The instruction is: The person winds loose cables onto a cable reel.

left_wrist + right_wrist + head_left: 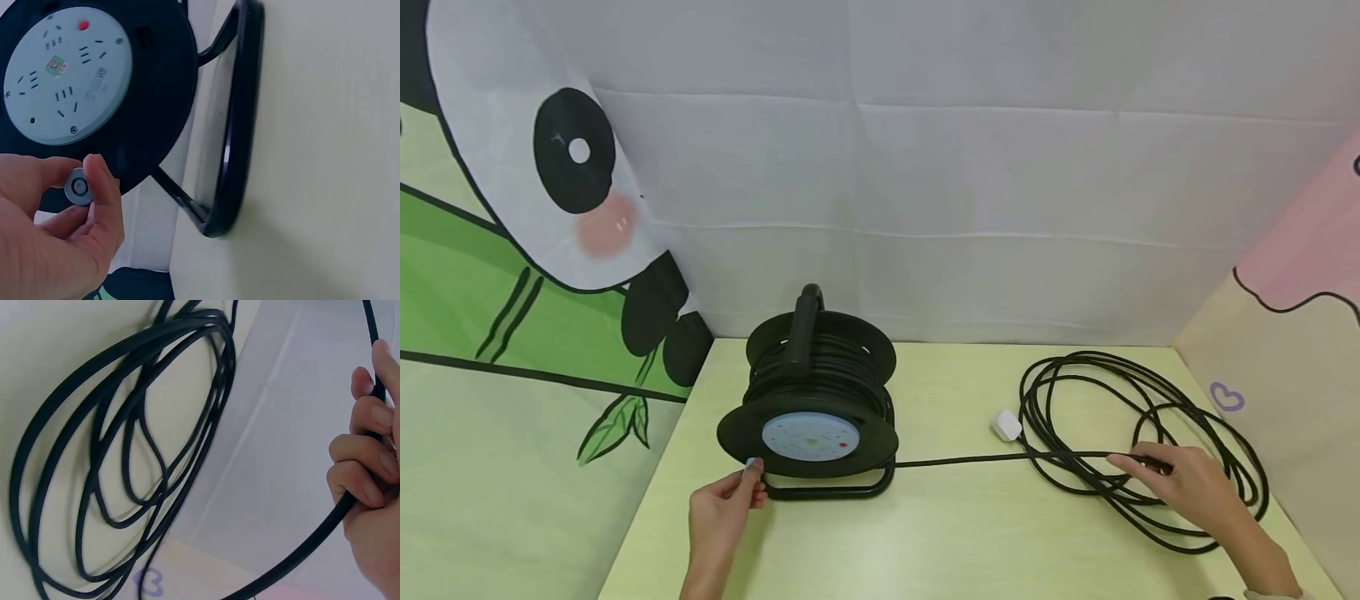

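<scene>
A black cable reel (820,367) stands on the table with its blue-white socket panel (811,437) facing front. My left hand (726,504) pinches the reel's small grey crank knob (78,186) between thumb and fingers, at the lower left of the disc. From the reel's right side a black cable (958,460) runs taut to my right hand (1187,487). In the right wrist view that hand's fingers (359,453) curl round the cable. Loose coils (1075,358) of the same cable lie under and around the right hand.
A white plug (1006,425) lies at the left edge of the coils. The reel's tubular foot (827,493) rests on the pale yellow table (947,533). Behind stands a pale cloth backdrop (970,192), with a printed panda at left.
</scene>
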Demonstrator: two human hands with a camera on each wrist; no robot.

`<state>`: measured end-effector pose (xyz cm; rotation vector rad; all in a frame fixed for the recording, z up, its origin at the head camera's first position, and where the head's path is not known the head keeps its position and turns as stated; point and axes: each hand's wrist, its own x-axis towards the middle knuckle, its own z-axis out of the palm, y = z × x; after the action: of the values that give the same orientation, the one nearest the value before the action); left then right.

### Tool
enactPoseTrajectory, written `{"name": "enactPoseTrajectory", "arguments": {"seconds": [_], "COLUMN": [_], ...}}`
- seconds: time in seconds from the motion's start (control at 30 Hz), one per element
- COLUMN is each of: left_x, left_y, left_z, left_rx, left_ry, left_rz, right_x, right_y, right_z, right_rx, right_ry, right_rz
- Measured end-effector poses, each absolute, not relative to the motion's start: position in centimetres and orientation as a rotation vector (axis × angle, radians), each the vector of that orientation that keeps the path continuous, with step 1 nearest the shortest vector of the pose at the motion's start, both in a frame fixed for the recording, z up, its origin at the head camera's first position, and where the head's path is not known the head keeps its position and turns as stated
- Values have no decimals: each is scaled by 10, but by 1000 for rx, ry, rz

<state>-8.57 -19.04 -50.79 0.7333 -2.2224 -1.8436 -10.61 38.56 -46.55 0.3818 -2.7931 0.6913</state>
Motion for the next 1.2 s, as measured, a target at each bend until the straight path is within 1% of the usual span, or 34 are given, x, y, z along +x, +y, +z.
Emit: {"name": "enactPoseTrajectory", "arguments": {"seconds": [0.1, 0.27, 0.47, 0.63, 0.97, 1.2], "left_x": [-85, -85, -83, -83, -83, -82], "left_y": [-196, -198, -200, -201, -192, -185], "left_z": [-500, -488, -472, -455, -427, -410], "left_rx": [734, 730, 768, 751, 696, 615], "left_ry": [-2193, -2171, -2172, -2173, -2118, -2091], "left_rz": [-1852, -1875, -1815, -1798, -1840, -1882], "right_x": [-103, -102, -102, -101, -104, -106], "right_y": [388, 382, 374, 369, 353, 351], "right_z": [-471, -478, -481, -489, -493, -492], "right_rx": [358, 432, 456, 494, 414, 372], "right_ry": [-2822, -2793, -2797, -2790, -2899, -2946], "right_rz": [704, 725, 779, 801, 795, 824]}}
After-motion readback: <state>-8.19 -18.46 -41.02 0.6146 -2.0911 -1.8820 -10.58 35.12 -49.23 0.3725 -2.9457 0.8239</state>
